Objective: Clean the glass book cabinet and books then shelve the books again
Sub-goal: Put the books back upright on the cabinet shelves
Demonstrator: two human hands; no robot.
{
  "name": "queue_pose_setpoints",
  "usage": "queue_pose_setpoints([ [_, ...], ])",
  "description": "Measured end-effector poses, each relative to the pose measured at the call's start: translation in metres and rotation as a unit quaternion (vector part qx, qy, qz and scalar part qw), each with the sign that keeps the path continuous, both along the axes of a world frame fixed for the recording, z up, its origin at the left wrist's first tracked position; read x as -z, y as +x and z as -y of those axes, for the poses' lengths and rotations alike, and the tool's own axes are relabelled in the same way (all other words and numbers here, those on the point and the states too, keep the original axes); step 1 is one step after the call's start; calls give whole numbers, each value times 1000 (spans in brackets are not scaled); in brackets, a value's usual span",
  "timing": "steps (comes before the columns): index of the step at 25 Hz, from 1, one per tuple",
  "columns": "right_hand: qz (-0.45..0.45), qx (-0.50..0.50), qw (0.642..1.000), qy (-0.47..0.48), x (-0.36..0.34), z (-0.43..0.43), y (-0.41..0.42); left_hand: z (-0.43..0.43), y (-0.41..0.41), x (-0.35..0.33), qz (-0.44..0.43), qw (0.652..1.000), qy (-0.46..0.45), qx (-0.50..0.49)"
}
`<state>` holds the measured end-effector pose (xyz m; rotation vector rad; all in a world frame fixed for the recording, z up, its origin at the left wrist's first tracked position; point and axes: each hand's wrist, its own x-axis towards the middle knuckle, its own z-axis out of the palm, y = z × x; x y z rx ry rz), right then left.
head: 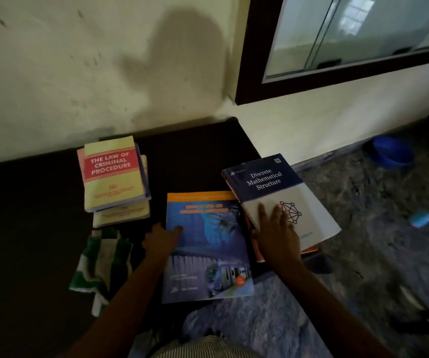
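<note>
- The books are off the shelves and lie on a dark table [27, 215] below and left of the cabinet [256, 60], so nothing is reshelved yet
- Through the glass the cabinet looks bare inside; whether the glass has been wiped I cannot tell
- A green and white cloth [102, 264] lies crumpled on the table beside the left hand [161, 241], held by neither hand, so I'd guess wiping is between books
- The left hand holds the blue book [208, 249] by its left edge, fingers curled under and thumb on the cover
- The right hand [277, 233] lies flat on the maths book [267, 182], fingers straight and spread, gripping nothing
- Count of books: one blue book alone; the maths book on top of an orange book [234, 193], making two; a stack [123, 213] topped by the law book [112, 174], at least three in it, maybe four, as the edges blur
- One cloth, and one cabinet with two glass panes in view
- On the floor, well apart from the table: one blue basin [391, 152] and one pale blue bottle [425, 217]
</note>
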<state>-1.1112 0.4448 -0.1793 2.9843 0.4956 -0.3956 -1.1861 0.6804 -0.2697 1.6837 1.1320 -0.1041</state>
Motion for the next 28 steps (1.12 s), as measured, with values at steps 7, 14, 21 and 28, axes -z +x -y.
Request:
queue_pose_setpoints([
  [7, -26, -10, 983, 181, -67, 31, 36, 29, -10, -22, 195, 980, -42, 1],
  [14, 44, -13, 980, 195, -92, 43, 9, 52, -26, -82, 305, 952, 3, 10],
  [21, 104, -14, 944, 314, -137, 67, -55, 54, -68, -172, 331, 938, 10, 99],
  [28, 186, 125, 922, 315, -148, 116, -104, 109, -43, -232, 384, 864, 46, 323],
])
